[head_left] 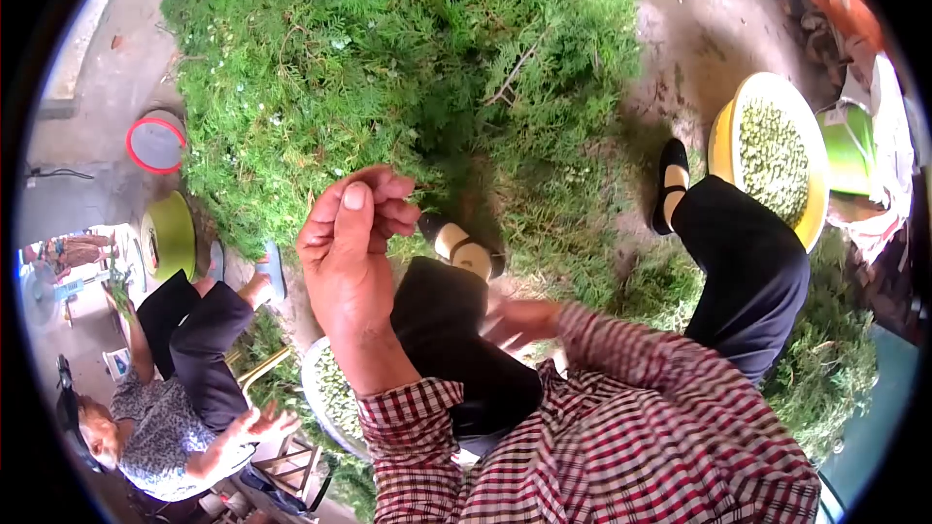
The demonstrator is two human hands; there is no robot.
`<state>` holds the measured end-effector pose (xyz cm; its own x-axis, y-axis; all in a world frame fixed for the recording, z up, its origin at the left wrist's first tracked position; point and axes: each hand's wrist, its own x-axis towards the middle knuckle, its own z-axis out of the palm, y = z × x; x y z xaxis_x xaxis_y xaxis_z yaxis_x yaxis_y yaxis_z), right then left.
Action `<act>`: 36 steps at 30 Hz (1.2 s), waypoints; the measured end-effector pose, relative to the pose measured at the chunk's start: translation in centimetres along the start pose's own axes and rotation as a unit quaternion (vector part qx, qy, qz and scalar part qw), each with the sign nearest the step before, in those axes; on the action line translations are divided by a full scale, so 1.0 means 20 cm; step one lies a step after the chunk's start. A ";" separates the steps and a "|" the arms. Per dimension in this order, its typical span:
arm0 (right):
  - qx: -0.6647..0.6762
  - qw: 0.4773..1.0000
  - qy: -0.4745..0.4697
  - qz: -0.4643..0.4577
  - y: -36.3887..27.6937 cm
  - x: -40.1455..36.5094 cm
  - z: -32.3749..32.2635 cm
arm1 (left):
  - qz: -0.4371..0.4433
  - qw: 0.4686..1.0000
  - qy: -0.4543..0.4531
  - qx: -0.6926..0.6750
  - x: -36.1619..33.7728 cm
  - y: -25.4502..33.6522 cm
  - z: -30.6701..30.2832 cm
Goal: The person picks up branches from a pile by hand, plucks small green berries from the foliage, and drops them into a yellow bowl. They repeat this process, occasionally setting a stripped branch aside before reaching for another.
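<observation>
My left hand is raised in front of the pile of green conifer sprigs, with its fingers curled and the thumb pressed towards them. Whatever it may hold is too hidden to make out. Lower and to the right, my right hand is smeared by motion over my dark trouser leg, and its fingers cannot be made out. Partly behind my left wrist stands a basin of small green pieces. A yellow-rimmed basin at the right holds many more such pieces, beyond my other knee.
Another person sits at the lower left, one hand spread and the other near a sprig. A green tub and a red-rimmed container stand at the left. A green bucket and a white sack stand at the right.
</observation>
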<state>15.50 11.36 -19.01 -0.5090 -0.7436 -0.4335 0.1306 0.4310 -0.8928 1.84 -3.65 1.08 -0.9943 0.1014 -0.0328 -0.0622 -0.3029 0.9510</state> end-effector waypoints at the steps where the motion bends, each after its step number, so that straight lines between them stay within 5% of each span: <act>1: 0.096 0.991 0.060 0.067 0.06 -0.08 -0.06 | 0.011 1.000 0.000 0.004 -0.01 0.01 -0.01; 2: 0.393 0.889 0.139 0.189 0.13 -0.19 -0.16 | 0.022 1.000 -0.001 0.007 -0.02 0.02 -0.01; 3: 0.639 0.668 0.293 0.244 0.20 -0.29 -0.25 | 0.022 1.000 0.000 -0.001 -0.02 0.03 -0.02; 5: 0.624 0.639 0.404 0.197 0.39 -0.44 -0.36 | 0.020 1.000 0.017 -0.002 -0.02 0.04 -0.04; 10: 0.549 0.682 0.462 0.143 0.52 -0.52 -0.50 | 0.023 0.999 0.042 0.018 -0.03 0.05 -0.06; 18: 0.616 0.612 0.452 0.204 0.76 -0.46 -0.38 | 0.030 0.998 0.026 0.043 -0.02 0.02 -0.01; 23: 0.496 0.726 0.434 0.197 1.01 -0.37 -0.34 | 0.019 0.998 0.031 0.058 -0.03 0.02 0.02; 25: 0.466 0.733 0.442 0.224 0.85 -0.30 -0.39 | 0.023 0.997 0.030 0.066 -0.03 0.02 0.02; 28: 0.066 0.849 0.417 0.317 0.80 -0.16 -0.49 | 0.026 0.997 0.034 0.068 -0.04 0.02 0.03; 32: -0.037 0.833 0.465 0.297 0.75 0.02 -0.57 | 0.022 0.997 0.023 0.074 -0.04 0.02 0.02; 36: -0.118 0.891 0.322 0.298 0.63 0.14 -0.69 | 0.015 0.997 0.034 0.073 -0.04 0.01 0.03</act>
<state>3.95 21.73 -29.75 -0.8017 0.0685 -0.5937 0.3973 0.8033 -0.4438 2.75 -3.20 1.45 -0.9994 0.0280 -0.0207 -0.0250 -0.1634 0.9862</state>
